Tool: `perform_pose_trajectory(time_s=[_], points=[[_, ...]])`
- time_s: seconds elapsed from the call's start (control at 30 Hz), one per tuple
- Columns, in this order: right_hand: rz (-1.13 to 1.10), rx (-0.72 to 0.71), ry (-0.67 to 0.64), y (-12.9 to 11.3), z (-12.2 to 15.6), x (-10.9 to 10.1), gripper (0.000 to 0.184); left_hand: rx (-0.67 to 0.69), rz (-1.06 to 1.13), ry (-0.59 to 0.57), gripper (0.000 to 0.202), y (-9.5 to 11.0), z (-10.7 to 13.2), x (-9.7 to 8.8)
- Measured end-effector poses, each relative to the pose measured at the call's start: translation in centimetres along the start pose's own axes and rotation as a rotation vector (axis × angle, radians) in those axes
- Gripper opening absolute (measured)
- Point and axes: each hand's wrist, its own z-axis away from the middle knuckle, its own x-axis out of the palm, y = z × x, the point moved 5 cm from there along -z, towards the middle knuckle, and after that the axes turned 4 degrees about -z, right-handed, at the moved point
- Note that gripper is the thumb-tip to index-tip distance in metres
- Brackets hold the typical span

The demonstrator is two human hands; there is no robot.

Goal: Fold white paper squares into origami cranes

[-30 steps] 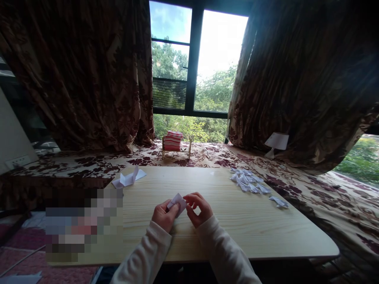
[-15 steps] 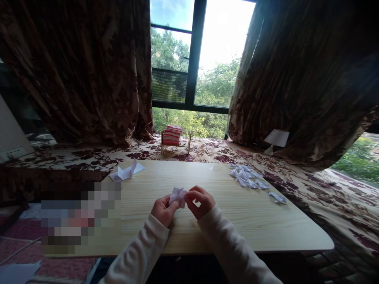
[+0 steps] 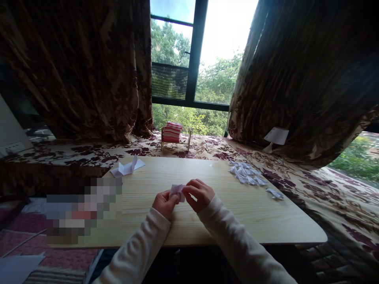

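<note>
A small folded white paper (image 3: 177, 189) is held above the wooden table, in front of me. My left hand (image 3: 166, 203) pinches its lower left side, thumb on top. The fingers of my right hand (image 3: 199, 194) are closed on the paper's right edge. Both hands hide part of its folds. At the table's right rear lies a cluster of folded white paper pieces (image 3: 245, 173), with one more folded piece (image 3: 274, 193) a little nearer. Some creased paper sheets (image 3: 127, 169) rest at the far left corner.
The pale wooden table (image 3: 251, 225) has rounded corners. Behind it, a small rack (image 3: 189, 142) with striped folded cloths (image 3: 172, 132) and a white lamp (image 3: 276, 136) stand on a floral-covered ledge (image 3: 142, 148). A blurred-out patch (image 3: 84, 213) covers the table's left side.
The view has tilted slightly. My right fingers have shifted a little on the folded paper, and its upper part looks flatter than before. Both hands still hold it.
</note>
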Motion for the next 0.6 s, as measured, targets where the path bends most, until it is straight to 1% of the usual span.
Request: perform_pose_trajectory(time_s=[0.2,0.33,0.6], points=[[0.046,-0.078,-0.017,-0.7,-0.4,-0.1,0.021,-0.022,-0.01,-0.007,0.026,-0.4,0.0,0.0],[0.09,-0.123,0.007,-1.1,-0.4,-0.2,0.024,-0.037,0.0,0.0,0.027,-0.5,0.0,-0.1],[0.12,-0.187,0.041,-1.0,-0.4,0.0,0.025,-0.049,0.014,0.014,0.027,-0.6,0.0,-0.2]])
